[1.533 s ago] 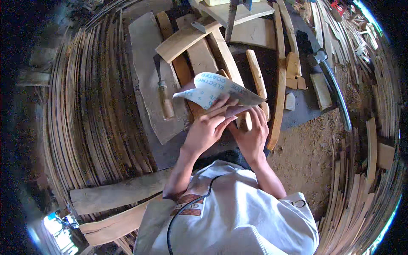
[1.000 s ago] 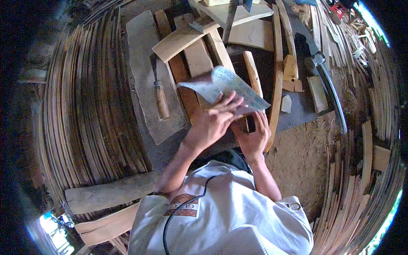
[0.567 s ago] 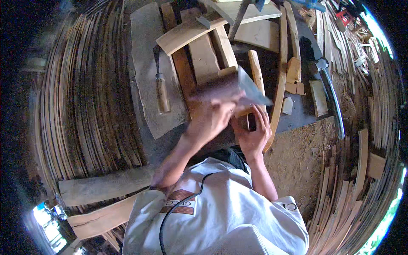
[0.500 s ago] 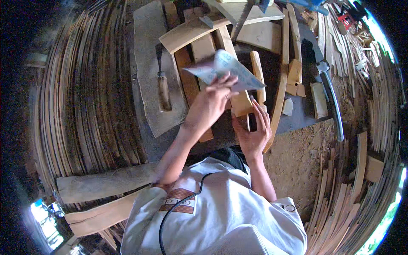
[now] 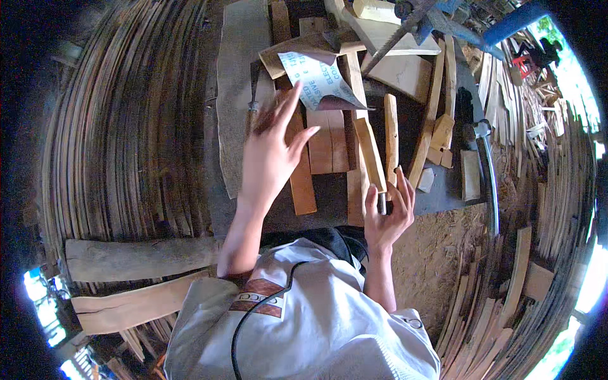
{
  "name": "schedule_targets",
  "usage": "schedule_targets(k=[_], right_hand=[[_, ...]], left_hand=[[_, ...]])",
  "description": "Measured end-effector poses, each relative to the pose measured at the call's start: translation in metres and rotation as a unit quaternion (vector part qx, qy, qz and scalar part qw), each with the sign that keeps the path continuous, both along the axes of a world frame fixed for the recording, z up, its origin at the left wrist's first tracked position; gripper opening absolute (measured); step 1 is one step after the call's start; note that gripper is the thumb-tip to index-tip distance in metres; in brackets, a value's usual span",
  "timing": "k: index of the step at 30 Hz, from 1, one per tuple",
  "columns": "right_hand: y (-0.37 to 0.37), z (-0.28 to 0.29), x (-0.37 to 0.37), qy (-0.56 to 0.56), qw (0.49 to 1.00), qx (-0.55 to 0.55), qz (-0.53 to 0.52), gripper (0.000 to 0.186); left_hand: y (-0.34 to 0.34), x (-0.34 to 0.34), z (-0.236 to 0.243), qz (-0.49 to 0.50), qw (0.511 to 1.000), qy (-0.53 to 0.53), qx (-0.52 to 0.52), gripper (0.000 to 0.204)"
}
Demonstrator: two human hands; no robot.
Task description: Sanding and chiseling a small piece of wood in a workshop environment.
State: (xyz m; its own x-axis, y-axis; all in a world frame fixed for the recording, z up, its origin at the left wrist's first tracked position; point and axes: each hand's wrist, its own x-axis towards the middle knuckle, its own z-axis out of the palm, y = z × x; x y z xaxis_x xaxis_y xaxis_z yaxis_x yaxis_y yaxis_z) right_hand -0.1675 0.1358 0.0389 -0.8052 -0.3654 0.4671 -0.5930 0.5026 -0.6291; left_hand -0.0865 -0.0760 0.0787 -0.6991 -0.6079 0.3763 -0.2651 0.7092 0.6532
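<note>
My left hand (image 5: 271, 155) is blurred but open, thumb and fingers apart, beside a sheet of sandpaper (image 5: 320, 82). The sheet lies curled over wood pieces, its pale printed back up, and my fingers look apart from it. My right hand (image 5: 389, 215) grips the near end of a small squared wooden block (image 5: 370, 154) between thumb and fingers. This block points away from me, over a longer light strip. Short reddish-brown boards (image 5: 328, 142) lie between my hands. A tool with a thin dark blade (image 5: 254, 82) is partly hidden behind my left hand.
A saw blade (image 5: 398, 37) and blue metal frame (image 5: 453, 28) stand at the far right. A hammer (image 5: 485, 145) lies along the dark table's right edge. Curved wooden pieces (image 5: 430, 117) lie right of the block. Stacked planks (image 5: 126, 139) fill the left side.
My left hand has let go of the sandpaper and drawn left; the sheet now rests on the wood. The block in my right hand has turned and shifted slightly nearer me.
</note>
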Motion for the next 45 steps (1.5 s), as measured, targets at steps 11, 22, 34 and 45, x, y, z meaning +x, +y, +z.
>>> schedule_targets(k=[11, 22, 34, 45], right_hand=[[-0.02, 0.02, 0.009, -0.006, 0.993, 0.036, 0.108, 0.026], [-0.041, 0.017, 0.01, -0.021, 0.991, 0.004, 0.129, 0.025], [-0.056, 0.004, 0.019, 0.086, 0.993, 0.035, 0.075, 0.028], [-0.062, 0.005, 0.021, 0.05, 0.995, 0.046, 0.069, 0.045]], left_hand=[[-0.007, 0.058, -0.02, 0.089, 0.996, -0.021, -0.014, 0.048], [-0.012, 0.059, -0.033, 0.116, 0.993, 0.01, -0.008, 0.042], [-0.008, 0.064, -0.037, 0.157, 0.986, 0.017, -0.049, 0.043], [-0.001, 0.077, -0.022, 0.262, 0.933, 0.183, 0.164, 0.037]])
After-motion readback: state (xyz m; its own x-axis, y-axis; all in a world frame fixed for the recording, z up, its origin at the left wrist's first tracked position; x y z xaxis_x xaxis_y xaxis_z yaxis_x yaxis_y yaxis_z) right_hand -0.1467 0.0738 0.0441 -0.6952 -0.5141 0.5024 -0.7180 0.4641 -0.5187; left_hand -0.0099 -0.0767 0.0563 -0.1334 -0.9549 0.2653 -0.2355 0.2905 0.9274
